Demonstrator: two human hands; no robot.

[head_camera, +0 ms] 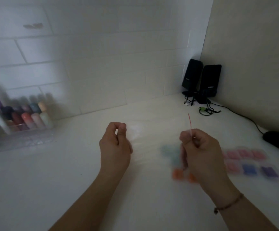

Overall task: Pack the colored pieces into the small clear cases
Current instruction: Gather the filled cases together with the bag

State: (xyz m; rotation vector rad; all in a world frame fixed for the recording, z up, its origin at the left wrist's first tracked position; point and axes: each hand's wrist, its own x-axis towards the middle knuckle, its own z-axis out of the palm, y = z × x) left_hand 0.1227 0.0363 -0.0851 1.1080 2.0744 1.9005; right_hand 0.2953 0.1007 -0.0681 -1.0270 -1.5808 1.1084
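The view is blurred by motion. My right hand (200, 147) pinches the top of a thin clear bag (190, 126) with a red strip along its upper edge, held above the white table (69, 172). Below and left of that hand are blurred pale green pieces (168, 151) and orange pieces (178, 174); whether they lie in the bag or on the table is unclear. My left hand (115, 144) hovers with fingers curled and thumb against forefinger, and a faint glossy film (138, 135) shows beside it. Small clear cases with pink (245, 154), blue (250, 169) and purple (270, 171) contents sit in rows at the right.
A clear organiser (24, 120) of coloured bottles stands at the far left against the tiled wall. Two black speakers (202, 80) with cables fill the back corner. A black mouse (278, 142) lies at the right edge.
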